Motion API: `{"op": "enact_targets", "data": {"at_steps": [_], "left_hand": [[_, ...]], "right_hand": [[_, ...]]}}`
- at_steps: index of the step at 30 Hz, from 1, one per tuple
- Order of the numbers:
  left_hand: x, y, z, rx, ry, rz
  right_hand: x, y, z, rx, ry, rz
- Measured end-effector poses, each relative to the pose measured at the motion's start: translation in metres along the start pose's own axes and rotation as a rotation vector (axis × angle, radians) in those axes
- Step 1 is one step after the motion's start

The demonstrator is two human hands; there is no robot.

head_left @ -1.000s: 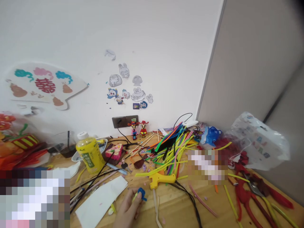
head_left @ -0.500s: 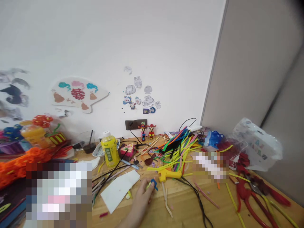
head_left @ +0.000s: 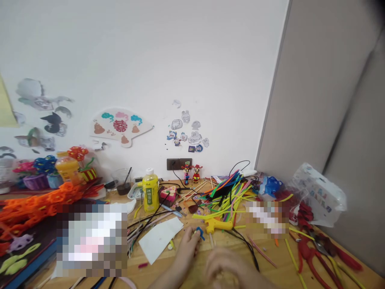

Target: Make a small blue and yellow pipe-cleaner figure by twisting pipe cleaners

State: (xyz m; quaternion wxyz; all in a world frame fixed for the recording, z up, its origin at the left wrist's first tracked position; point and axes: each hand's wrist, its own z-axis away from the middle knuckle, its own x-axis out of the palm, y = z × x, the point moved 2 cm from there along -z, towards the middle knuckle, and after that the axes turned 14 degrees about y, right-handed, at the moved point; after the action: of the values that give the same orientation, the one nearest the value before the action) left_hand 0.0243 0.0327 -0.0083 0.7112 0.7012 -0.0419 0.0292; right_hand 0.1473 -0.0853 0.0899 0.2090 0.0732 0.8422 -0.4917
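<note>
My left hand (head_left: pixel 185 247) rests on the wooden table (head_left: pixel 270 269) and pinches a small blue and yellow piece (head_left: pixel 198 233) made of pipe cleaner. My right hand (head_left: pixel 224 267) is low in the view, just right of the left one, smeared by motion so its fingers do not show clearly. A yellow glue gun (head_left: pixel 218 225) lies just beyond both hands, with its black cable (head_left: pixel 248 249) running toward me. A white sheet of paper (head_left: pixel 161 239) lies left of my left hand.
A heap of coloured pipe cleaners (head_left: pixel 227 192) lies behind the glue gun. A yellow bottle (head_left: pixel 150 196) stands at the middle left. Red pliers (head_left: pixel 313 257) lie at the right, near a plastic bag (head_left: pixel 320 194). Orange woven pieces (head_left: pixel 33 204) fill the left side.
The view has pulled back and swung left, showing more wall and the table's left side. My right hand has come into view beside the left hand, which keeps its pinch on the blue piece.
</note>
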Motion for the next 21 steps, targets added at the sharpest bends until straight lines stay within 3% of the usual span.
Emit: {"op": "enact_targets", "data": {"at_steps": [2, 4, 9, 21], "left_hand": [[0.001, -0.001, -0.001, 0.000, -0.003, 0.014], [0.001, -0.002, -0.002, -0.005, -0.007, 0.025], [0.002, -0.004, -0.003, -0.007, -0.017, 0.050], [-0.002, 0.001, 0.003, 0.092, 0.007, -0.030]], "right_hand": [[0.002, 0.024, -0.020, 0.041, 0.222, 0.195], [0.006, 0.049, -0.036, 0.150, 0.317, 0.323], [0.020, 0.091, -0.059, 0.196, 0.259, 0.327], [0.029, 0.107, -0.048, 0.150, 0.295, 0.149]]}}
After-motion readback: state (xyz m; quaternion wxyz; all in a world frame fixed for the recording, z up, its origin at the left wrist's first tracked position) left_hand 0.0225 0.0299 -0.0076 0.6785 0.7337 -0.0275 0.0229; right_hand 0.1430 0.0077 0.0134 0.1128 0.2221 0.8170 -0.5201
